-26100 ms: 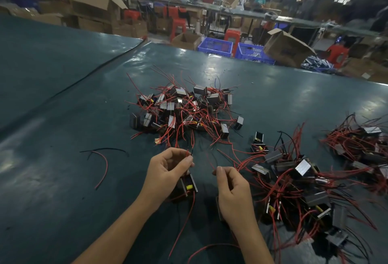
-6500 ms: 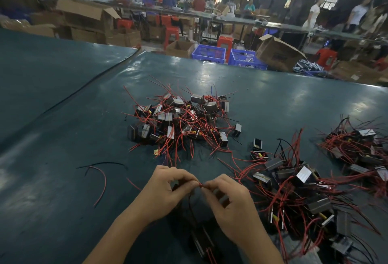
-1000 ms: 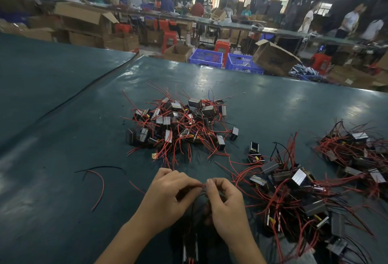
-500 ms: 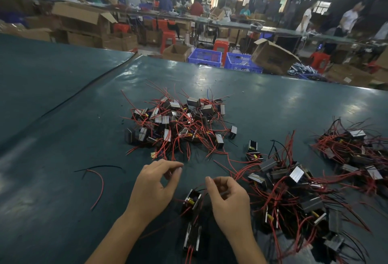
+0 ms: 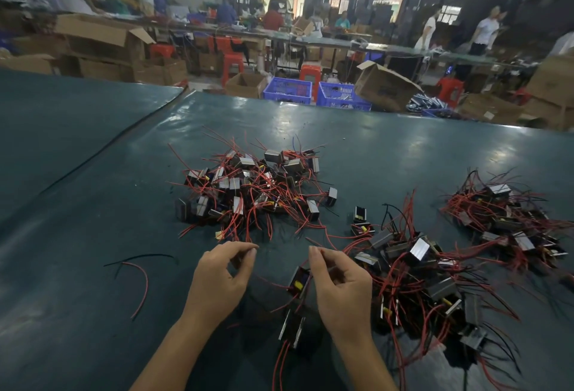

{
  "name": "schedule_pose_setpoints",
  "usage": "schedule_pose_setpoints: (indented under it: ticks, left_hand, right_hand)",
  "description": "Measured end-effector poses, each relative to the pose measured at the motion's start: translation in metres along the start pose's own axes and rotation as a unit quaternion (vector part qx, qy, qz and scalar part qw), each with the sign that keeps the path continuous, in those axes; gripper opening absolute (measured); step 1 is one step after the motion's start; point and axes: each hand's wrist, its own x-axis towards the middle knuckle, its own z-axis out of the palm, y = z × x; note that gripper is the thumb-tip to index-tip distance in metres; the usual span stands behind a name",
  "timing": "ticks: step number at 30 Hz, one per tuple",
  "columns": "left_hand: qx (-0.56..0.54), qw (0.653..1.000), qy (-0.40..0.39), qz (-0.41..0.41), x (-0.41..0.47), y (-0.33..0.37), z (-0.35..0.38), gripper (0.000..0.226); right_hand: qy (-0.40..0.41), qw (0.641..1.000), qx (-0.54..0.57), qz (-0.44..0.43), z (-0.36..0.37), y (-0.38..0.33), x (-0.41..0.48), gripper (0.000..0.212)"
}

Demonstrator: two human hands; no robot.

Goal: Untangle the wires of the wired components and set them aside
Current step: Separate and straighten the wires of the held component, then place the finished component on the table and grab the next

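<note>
— Whereabouts of the component being freed?
— Lower centre of the frame, tilted, between the two hands. Just left of the right hand, and nearer to it than to the left hand.
— Fingers?
— Right thumb and forefinger pressed together, apparently pinching its thin wire. Left fingers curled, thumb and forefinger tips almost meeting. Impossible to tell whether holding anything.
— Direction for the pull?
— Along the wire, up from the component to the right fingertips, so probably upward and rightward with that hand. Worth minding the second component directly below, red leads trailing toward the bottom edge, possibly crossed with the first. Also the tangle at right, close by.
</note>
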Motion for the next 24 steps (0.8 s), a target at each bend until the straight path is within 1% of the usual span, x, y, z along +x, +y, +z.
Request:
schedule_pose_setpoints:
  ticks: [4,7,9,11,12,14,17,20,22,24]
  left_hand:
    - [-0.005,1.000,0.009,0.006,0.001,0.000,0.001,0.016]
    - [-0.030,0.999,0.032,0.013,0.002,-0.001,0.001,0.019]
    - [-0.064,0.997,0.038,-0.009,0.002,-0.001,0.001,0.021]
    - [-0.091,0.995,0.029,-0.037,0.002,-0.002,0.003,0.018]
    - [-0.096,0.994,0.021,-0.046,0.002,-0.003,0.003,0.017]
    - [-0.097,0.994,0.004,-0.056,0.000,-0.005,0.004,0.023]
    - [-0.091,0.994,-0.008,-0.055,0.000,-0.008,0.005,0.027]
    - [-0.088,0.995,-0.012,-0.053,0.000,-0.008,0.006,0.024]
    - [-0.087,0.995,-0.013,-0.054,0.001,-0.007,0.006,0.022]
    - [-0.087,0.995,-0.015,-0.054,0.001,-0.005,0.006,0.022]
  right_hand:
    - [0.045,0.996,0.045,-0.068,-0.009,-0.032,0.013,0.011]
    - [0.125,0.984,0.054,-0.115,-0.024,-0.058,0.029,0.011]
    - [0.179,0.973,0.038,-0.138,-0.039,-0.069,0.043,0.012]
    - [0.202,0.969,0.012,-0.142,-0.055,-0.075,0.059,0.017]
    - [0.202,0.970,-0.005,-0.135,-0.062,-0.075,0.067,0.020]
    - [0.205,0.972,-0.040,-0.110,-0.075,-0.071,0.080,0.026]
    - [0.236,0.966,-0.074,-0.072,-0.088,-0.058,0.097,0.027]
    - [0.260,0.961,-0.089,-0.021,-0.099,-0.046,0.111,0.029]
    - [0.258,0.961,-0.101,0.009,-0.105,-0.041,0.118,0.029]
    - [0.247,0.961,-0.123,0.033,-0.106,-0.043,0.120,0.037]
